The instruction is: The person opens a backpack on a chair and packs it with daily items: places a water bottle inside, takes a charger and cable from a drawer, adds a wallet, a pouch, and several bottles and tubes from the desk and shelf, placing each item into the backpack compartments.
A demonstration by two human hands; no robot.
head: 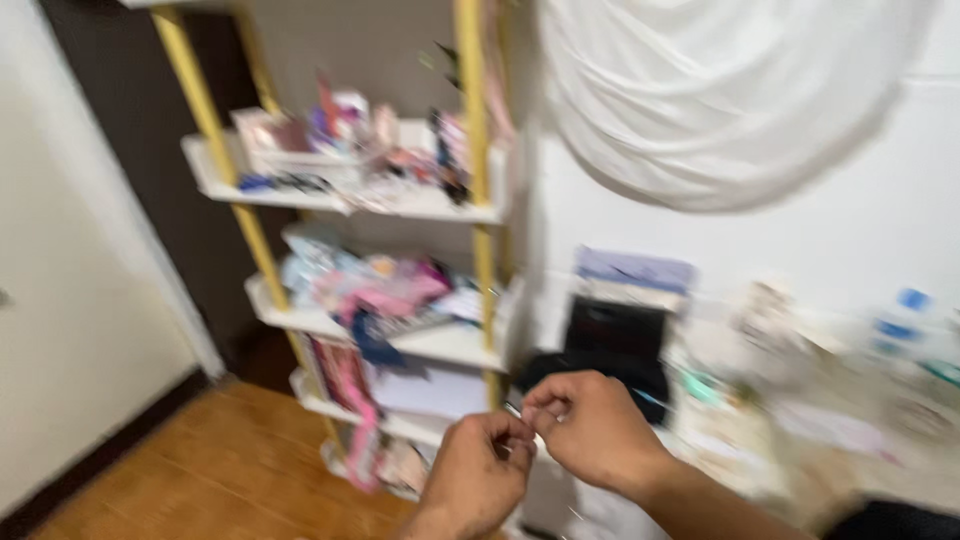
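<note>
The picture is blurred by motion. My left hand (478, 472) and my right hand (590, 428) meet low in the middle of the view, fingertips pinched together. Between them is a small thin object (514, 409), pale and shiny; its kind cannot be made out. Both hands pinch it, the right from above and the left from below. The hands hang in the air in front of a shelf unit (455, 345).
The yellow-framed unit with white shelves holds several cluttered items in pink, blue and white. A black box (612, 340) and bottles (905, 325) stand on a cluttered surface at right. White cloth (720, 100) hangs above. Wooden floor (220, 470) lies lower left.
</note>
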